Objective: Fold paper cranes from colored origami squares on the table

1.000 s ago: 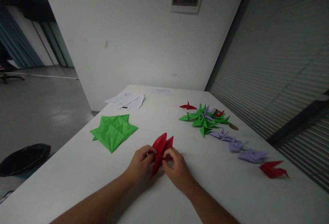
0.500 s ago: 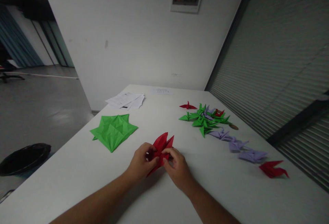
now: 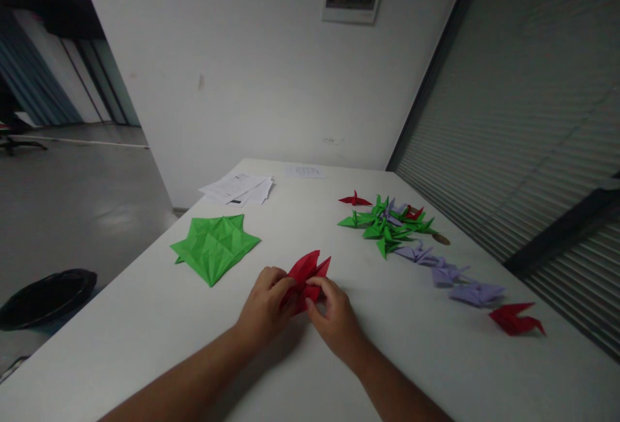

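white table [image 3: 397,370], papers [image 3: 232,187] at far end | left hand [image 3: 265,304] and right hand [image 3: 333,311] pinch red paper [image 3: 304,268] between them over near half | green sheet [image 3: 216,246] left, cranes [image 3: 477,294] right | box [image 3: 353,15] on wall [image 3: 261,86] | blinds [image 3: 513,150] right | bin [image 3: 87,279] at left

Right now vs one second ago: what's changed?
The left hand has shifted its grip, now covering more of the red folded paper. The paper's lower point, which stuck out toward the person, no longer shows; folded or just covered, I can't tell. Nothing was let go.

Unchanged: the right hand pinching the paper's right side, the green creased paper, the purple paper cranes.
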Tool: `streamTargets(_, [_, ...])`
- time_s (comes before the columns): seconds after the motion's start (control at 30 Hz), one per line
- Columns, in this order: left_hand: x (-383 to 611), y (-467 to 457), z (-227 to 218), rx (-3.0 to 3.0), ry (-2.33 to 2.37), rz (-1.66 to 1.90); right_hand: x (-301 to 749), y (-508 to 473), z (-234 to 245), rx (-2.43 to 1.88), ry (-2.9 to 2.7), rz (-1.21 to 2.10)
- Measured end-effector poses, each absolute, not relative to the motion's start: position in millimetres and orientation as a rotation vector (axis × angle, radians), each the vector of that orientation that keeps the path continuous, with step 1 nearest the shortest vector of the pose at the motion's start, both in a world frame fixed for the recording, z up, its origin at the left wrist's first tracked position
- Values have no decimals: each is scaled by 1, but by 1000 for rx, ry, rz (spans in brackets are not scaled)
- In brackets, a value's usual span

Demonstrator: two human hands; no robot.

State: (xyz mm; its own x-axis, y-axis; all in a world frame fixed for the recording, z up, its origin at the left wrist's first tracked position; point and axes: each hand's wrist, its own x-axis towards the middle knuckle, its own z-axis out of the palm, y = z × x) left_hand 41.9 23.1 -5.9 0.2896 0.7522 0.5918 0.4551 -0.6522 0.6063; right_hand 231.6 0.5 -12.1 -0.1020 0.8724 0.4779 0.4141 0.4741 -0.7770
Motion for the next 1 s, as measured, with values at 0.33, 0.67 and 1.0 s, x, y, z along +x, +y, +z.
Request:
streamTargets(0.33, [44,26,-11,2346,1069,1259,233,1,-10,-1118,-1698,580])
streamTargets(0.67, [43,22,-7,2231,997,1189,234,1,-13,-1025,-1718,692])
streamTargets(1.0, [42,24,-5,2040,1067,1230,231,-4,-5,-925,-1818,573])
